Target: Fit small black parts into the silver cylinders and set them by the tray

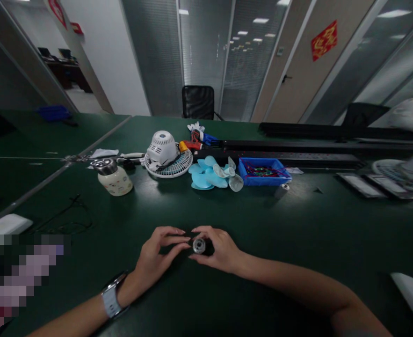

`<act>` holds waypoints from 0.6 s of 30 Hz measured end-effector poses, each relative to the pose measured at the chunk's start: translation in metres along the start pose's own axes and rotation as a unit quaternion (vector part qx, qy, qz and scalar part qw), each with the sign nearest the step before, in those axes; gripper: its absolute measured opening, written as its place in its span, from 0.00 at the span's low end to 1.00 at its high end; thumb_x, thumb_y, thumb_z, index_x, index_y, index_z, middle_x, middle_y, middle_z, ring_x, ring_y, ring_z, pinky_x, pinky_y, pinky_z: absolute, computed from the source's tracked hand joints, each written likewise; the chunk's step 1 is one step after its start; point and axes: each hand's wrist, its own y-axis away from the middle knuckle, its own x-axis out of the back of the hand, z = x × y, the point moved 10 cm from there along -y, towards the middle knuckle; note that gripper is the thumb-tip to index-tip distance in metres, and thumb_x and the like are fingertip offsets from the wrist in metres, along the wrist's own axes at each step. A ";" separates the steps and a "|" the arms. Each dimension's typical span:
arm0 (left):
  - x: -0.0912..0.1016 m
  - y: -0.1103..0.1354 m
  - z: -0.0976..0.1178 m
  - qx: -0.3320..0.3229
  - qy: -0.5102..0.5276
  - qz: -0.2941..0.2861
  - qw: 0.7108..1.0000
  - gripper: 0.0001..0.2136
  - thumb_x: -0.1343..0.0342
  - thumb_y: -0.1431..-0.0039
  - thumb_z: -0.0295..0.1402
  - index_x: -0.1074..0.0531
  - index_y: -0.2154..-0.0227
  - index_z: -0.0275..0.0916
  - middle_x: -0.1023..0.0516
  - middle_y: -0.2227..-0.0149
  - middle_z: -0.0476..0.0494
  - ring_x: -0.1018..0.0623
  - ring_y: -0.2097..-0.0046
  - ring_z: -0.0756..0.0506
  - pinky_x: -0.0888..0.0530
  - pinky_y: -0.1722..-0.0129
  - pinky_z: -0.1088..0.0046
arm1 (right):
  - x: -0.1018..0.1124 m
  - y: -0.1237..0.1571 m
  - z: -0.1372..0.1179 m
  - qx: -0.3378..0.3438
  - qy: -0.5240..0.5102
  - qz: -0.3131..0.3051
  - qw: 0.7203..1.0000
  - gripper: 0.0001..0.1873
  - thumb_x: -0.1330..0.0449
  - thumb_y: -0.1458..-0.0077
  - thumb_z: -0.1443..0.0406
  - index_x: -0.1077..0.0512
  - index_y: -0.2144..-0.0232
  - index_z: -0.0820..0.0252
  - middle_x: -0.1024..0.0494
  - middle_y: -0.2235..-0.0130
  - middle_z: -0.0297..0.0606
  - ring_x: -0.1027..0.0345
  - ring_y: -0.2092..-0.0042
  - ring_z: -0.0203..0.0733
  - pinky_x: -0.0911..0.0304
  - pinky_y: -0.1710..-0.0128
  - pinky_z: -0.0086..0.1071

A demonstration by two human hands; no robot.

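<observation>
A small round metallic part (199, 245) with a dark hole in its top stands near the middle of the green table. My right hand (222, 249) curls around it from the right, with thumb and fingers on either side. From the left, my left hand (162, 250) reaches up beside the part. Its fingers are stretched out and slightly apart, with the tips close to the part; whether they touch it I cannot tell. A watch with a pale strap (111, 299) is on the left wrist.
Farther back are a cream jar (117, 182), a white fan motor housing (162, 150) on a round grille (181, 169), blue fan blades (204, 175), and a blue tray (246, 180) of wires. Black rails (297, 146) lie behind. A person's sleeve (408, 117) shows at far right.
</observation>
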 end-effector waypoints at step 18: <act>-0.017 0.008 -0.041 0.144 -0.016 -0.131 0.981 0.22 0.37 0.45 0.39 0.37 0.50 0.44 0.19 0.57 0.46 0.21 0.51 0.41 0.29 0.48 0.57 | 0.155 0.019 0.132 -0.204 0.206 0.131 0.948 0.16 0.39 0.46 0.60 0.34 0.55 0.56 0.22 0.60 0.38 0.26 0.60 0.43 0.32 0.60 0.37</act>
